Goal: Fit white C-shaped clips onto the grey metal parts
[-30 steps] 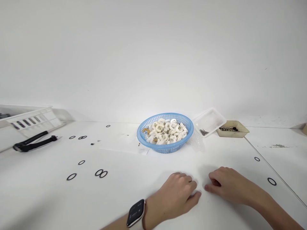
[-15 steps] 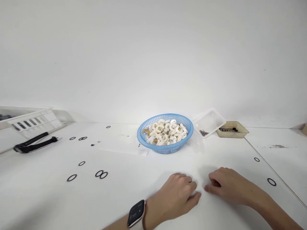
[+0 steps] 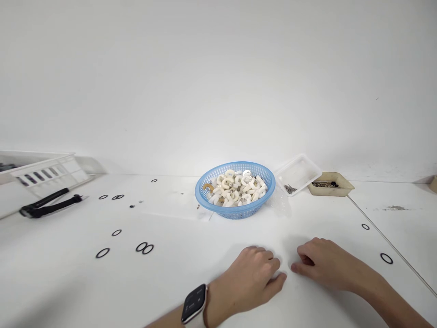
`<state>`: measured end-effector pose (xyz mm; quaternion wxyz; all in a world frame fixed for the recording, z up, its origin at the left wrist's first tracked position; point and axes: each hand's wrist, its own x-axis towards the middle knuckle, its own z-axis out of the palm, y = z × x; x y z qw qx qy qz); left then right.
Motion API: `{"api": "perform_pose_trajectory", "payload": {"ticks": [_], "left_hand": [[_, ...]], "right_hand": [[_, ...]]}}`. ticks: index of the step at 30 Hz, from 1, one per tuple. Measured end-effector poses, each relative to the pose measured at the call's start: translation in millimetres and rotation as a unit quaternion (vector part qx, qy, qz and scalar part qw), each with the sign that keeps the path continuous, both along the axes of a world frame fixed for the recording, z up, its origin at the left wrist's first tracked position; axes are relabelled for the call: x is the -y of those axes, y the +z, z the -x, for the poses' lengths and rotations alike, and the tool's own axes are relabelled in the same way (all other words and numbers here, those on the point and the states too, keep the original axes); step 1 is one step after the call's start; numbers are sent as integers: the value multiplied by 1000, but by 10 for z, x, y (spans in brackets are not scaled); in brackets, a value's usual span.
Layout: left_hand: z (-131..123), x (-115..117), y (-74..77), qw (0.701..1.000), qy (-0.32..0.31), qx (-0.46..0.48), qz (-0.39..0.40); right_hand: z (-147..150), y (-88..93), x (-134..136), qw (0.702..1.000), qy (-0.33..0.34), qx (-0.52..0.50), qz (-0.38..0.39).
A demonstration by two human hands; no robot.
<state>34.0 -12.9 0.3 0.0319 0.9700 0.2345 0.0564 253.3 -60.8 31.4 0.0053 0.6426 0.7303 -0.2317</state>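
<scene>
My left hand (image 3: 253,276), with a smartwatch (image 3: 194,304) at its wrist, rests on the white table. Its fingers are curled under into a loose fist, the thumb lies alongside, and nothing shows in it. A short gap away to the right, my right hand (image 3: 322,264) also lies on the table with fingers curled in and no object visible at the thumb. Beyond both hands stands a blue plastic basket (image 3: 235,210) heaped with white and cream curved pieces (image 3: 235,187), a few of them brownish. The undersides of both hands are hidden.
Black rings (image 3: 148,249) lie scattered on the left, with two more at the right. A black-handled tool (image 3: 51,205) lies beside a white slotted crate (image 3: 51,173). Behind the right hand are a clear tray (image 3: 300,171) of small metal pins and a beige bin (image 3: 331,190). A wall closes the back.
</scene>
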Motion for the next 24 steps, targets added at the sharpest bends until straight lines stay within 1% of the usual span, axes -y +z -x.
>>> {"api": "perform_pose_trajectory", "payload": {"ticks": [5, 14, 21, 24], "left_hand": [[5, 3, -10, 1000, -2, 11, -4], [-9, -5, 24, 1000, 3, -15, 3], [-3, -2, 4, 1000, 1, 1, 10], [-9, -8, 5, 1000, 1, -6, 7]], "right_hand": [[6, -5, -1, 1000, 0, -1, 5], [1, -6, -11, 1000, 0, -1, 4], [6, -6, -4, 1000, -2, 0, 7], [2, -5, 2, 1000, -1, -1, 3]]}}
